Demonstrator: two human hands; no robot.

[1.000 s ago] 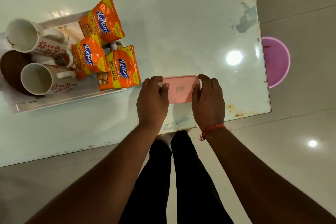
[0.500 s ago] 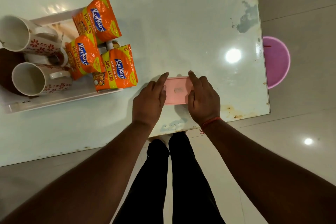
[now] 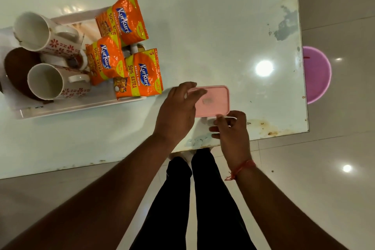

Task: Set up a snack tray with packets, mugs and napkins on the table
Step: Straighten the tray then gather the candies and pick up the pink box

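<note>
A white tray [image 3: 81,107] at the left of the table holds three orange Kurkure packets [image 3: 142,75] and two white floral mugs [image 3: 52,81] lying on their sides. Right of the tray sits a small box with a pink lid [image 3: 215,100]. My left hand [image 3: 176,113] grips the lid's left end, fingers laid over its top. My right hand [image 3: 233,132] pinches the near edge, where a pale rim of the box [image 3: 211,121] shows below the lid. No napkins are visible.
A brown round dish [image 3: 16,71] lies under the mugs at the tray's left end. The glossy white table [image 3: 203,26] ends close to my right hand. A pink round stool or tub [image 3: 318,73] stands on the floor beyond the table's right edge.
Both hands flanked the closed box before. Now my left hand lies over the lid's left end, my right hand has dropped to the near edge, and the lid sits shifted off the box.
</note>
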